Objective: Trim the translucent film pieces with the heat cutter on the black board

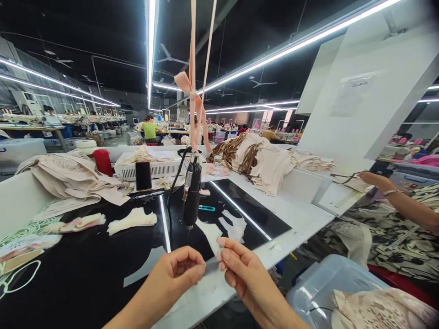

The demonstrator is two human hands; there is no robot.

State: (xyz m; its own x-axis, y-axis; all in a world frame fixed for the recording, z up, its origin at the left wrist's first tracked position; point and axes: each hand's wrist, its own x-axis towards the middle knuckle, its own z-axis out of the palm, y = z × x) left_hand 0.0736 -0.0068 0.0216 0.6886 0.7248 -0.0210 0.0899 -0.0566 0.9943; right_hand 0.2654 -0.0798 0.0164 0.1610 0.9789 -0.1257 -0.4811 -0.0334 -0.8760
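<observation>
My left hand (180,272) is closed above the table's front edge, thumb and fingertips pinched together. Close to its right, my right hand (243,269) is closed in a pinch too. Whatever is between the fingertips of either hand is too small to make out. A grey, sheer curved piece (146,268) lies on the black tabletop beside my left hand. Beyond my fingers lie a cream fabric piece (210,232) and a white cut piece (235,226). A black hand tool (192,194) hangs tip down from peach straps (193,105), and a teal-handled cutter (207,208) lies behind it.
Fabric stacks (270,160) stand at back right, more cloth (72,176) at left. A phone (143,176) leans against a white box (154,170). Pale green cord (30,228) is at left. Another person's hand (372,179) is at right, above a clear bin (329,278).
</observation>
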